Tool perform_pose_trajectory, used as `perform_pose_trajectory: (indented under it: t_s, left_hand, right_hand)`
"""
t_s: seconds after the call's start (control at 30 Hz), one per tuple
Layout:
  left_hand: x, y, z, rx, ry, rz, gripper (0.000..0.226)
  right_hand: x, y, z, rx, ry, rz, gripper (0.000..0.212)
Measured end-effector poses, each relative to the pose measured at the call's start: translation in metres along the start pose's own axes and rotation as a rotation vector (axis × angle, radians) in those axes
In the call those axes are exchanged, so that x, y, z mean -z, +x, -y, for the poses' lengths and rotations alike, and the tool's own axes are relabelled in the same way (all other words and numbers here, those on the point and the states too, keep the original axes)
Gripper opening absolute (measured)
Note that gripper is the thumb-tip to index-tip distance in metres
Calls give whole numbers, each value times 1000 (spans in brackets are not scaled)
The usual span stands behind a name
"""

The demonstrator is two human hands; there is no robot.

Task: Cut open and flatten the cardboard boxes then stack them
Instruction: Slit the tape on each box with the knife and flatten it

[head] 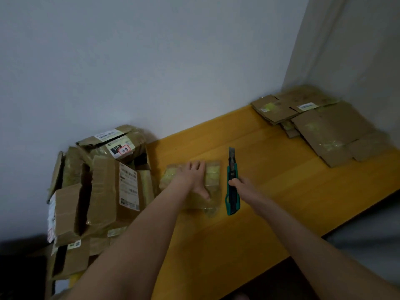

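A small taped cardboard box [213, 176] lies on the yellow table [270, 169] in the middle of the view. My left hand [194, 178] rests on top of it with fingers spread flat. Just to its right, my right hand [240, 184] grips a green utility knife [232, 182], blade extended and pointing away from me. A heap of unopened boxes [104, 187] stands at the table's left end. Flattened cardboard [320, 124] is stacked at the far right by the wall corner.
A pale wall [151, 61] runs along the table's far side and turns a corner at the right. The table's near edge runs diagonally from lower middle to right. Dark floor lies below it.
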State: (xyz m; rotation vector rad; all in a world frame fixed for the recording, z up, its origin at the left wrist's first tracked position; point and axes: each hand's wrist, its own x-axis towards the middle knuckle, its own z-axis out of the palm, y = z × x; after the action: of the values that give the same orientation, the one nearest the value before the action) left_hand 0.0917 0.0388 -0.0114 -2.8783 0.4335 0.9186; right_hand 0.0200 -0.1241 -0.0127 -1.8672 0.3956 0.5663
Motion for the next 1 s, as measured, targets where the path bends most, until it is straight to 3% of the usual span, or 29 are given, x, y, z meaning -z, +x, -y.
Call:
perform_pose_trajectory:
  t_s: [0.23, 0.37, 0.8, 1.0]
  left_hand:
    - [-8, -11, 0, 10, 105, -34, 126]
    - [-24, -19, -2, 9, 44, -124, 125]
    - [-36, -39, 10, 2, -162, -276, 120]
    - [-35, -40, 16, 27, -231, -291, 117]
  right_hand:
    - [19, -19, -37, 113, -354, -137, 26]
    - [16, -35, -45, 146, -381, -126, 45]
    - [12, -43, -40, 239, -407, -56, 56]
    - [8, -50, -35, 307, -441, -5, 43]
